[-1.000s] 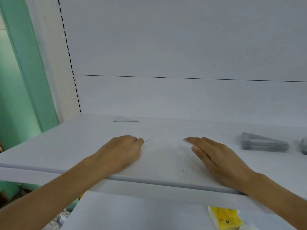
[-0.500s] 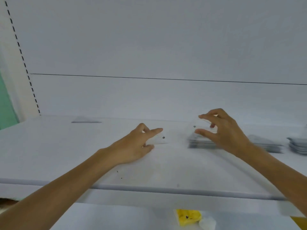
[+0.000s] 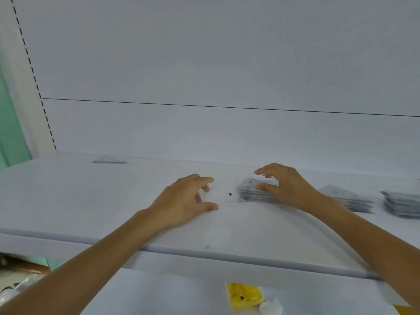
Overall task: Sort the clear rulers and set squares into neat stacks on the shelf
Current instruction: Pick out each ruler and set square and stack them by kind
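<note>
On the white shelf (image 3: 95, 201), my left hand (image 3: 188, 198) holds the left end of a clear plastic piece (image 3: 228, 196) with a small round hole. It lies low over the shelf, and its outline is faint. My right hand (image 3: 288, 185) is curled over a blurred stack of clear set squares (image 3: 250, 196), thumb and fingers pinching the top piece (image 3: 251, 182). Two more clear stacks lie further right, one (image 3: 350, 200) behind my right wrist and one (image 3: 402, 204) at the frame edge. A single clear set square (image 3: 111, 160) lies at the back left.
The shelf's white back panel (image 3: 227, 133) rises directly behind the stacks. A slotted upright (image 3: 34, 78) and a green wall (image 3: 9, 123) stand at the left. On the lower shelf, a yellow packet (image 3: 244, 295) lies below the front edge (image 3: 227, 255).
The view has swung right and the stacks have come under my hands. My right hand has lowered onto the nearest stack. My left hand has followed with its clear piece.
</note>
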`<state>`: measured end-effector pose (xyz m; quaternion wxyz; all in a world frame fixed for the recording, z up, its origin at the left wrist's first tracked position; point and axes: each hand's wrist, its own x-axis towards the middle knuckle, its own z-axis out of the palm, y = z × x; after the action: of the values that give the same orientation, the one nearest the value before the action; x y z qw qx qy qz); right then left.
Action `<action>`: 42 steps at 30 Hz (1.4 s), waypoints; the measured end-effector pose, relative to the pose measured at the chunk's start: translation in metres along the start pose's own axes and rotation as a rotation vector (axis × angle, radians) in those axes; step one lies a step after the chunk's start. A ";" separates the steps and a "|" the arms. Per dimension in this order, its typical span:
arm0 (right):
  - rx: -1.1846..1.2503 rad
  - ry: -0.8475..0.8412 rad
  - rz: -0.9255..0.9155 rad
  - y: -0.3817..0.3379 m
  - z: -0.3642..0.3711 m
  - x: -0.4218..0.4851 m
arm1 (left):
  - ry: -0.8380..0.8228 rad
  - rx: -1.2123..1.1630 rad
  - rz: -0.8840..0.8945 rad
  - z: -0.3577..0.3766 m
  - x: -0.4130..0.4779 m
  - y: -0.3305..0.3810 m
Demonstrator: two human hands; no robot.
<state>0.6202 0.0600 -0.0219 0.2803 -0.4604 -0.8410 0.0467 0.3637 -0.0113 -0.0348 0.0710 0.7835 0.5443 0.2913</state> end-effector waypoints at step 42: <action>-0.262 -0.029 -0.232 0.008 -0.026 -0.066 | 0.222 -0.125 -0.122 0.006 0.030 0.042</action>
<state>0.6668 0.0067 -0.0314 0.2093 -0.3923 -0.8912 -0.0895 0.4084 0.0004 -0.0106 0.0765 0.7059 0.5764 0.4046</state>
